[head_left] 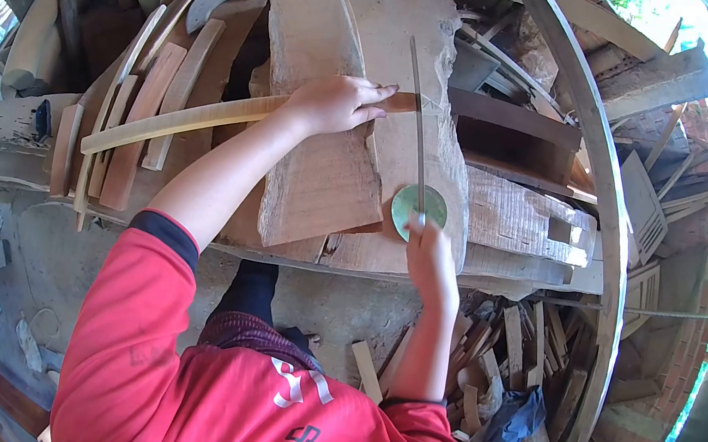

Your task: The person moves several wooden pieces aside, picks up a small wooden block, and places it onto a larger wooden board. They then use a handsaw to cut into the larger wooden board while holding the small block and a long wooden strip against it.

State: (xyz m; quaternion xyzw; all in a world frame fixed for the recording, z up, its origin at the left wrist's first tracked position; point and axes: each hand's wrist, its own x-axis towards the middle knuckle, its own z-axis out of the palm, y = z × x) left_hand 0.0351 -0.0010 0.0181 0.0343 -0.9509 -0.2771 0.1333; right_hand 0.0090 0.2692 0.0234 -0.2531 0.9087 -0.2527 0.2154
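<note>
While pinned, curved slat (193, 117) under left hand (331, 103).

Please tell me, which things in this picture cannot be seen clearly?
- Head view: right hand covers the green disc's near edge; grip unclear.
- Left hand hides the curved wooden strip beneath it.
- The thin metal blade's markings are too small.
- The plank underside is hidden.

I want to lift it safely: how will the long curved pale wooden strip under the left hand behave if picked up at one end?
The long curved pale wooden strip is thin and long, so it will probably flex and sag. It looks light for its length. Overhanging the thick rough wooden slab, it may pivot once the left hand lifts.
</note>
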